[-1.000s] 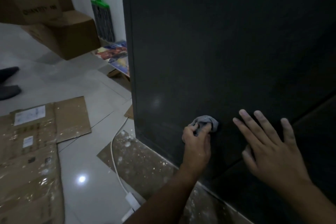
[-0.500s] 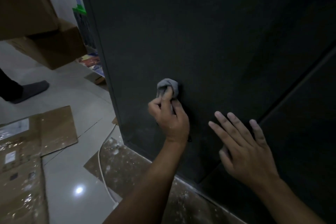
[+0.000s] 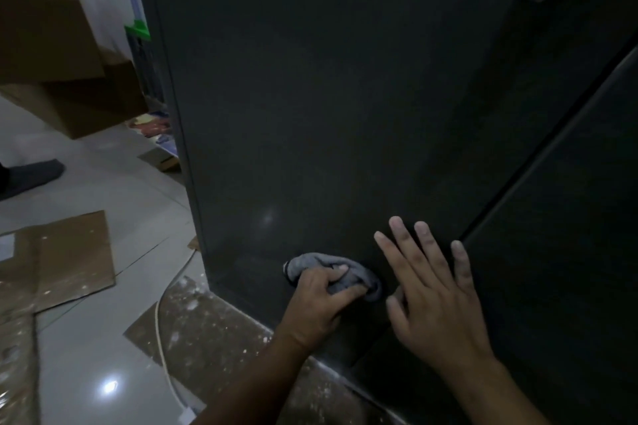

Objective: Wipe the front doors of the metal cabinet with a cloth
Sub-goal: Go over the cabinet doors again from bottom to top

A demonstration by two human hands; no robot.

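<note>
Grey and bunched into a wad, the cloth (image 3: 307,264) sits pressed against the left door (image 3: 328,97) of the dark metal cabinet, low down and just above the door's bottom edge, roughly midway between its left edge and the seam where the two doors meet. Your left hand (image 3: 321,304) has it in a firm grip, fingers curled over the top of the wad and thumb tucked beneath, so only the ends of the cloth stick out on either side of your knuckles. Your right hand (image 3: 438,300) lies flat on the same door just beside the cloth, released and holding nothing, fingers straight and spread; its outermost fingertip reaches the seam, and the right door (image 3: 569,252) begins just past it. Both doors look closed and matte, with a faint glint on the left one above the cloth. Below the cabinet's bottom edge a sheet of cardboard (image 3: 214,331) flecked with white lies on the pale tiled floor (image 3: 103,338), and a white cable (image 3: 159,331) runs along its left side. More flattened cardboard (image 3: 62,259) covers the floor toward the left edge. Further back, stacked boxes (image 3: 69,79) stand by the wall, a foot in a dark sock (image 3: 31,172) rests on the tiles, and something green (image 3: 138,29) shows beside the cabinet's left edge.
</note>
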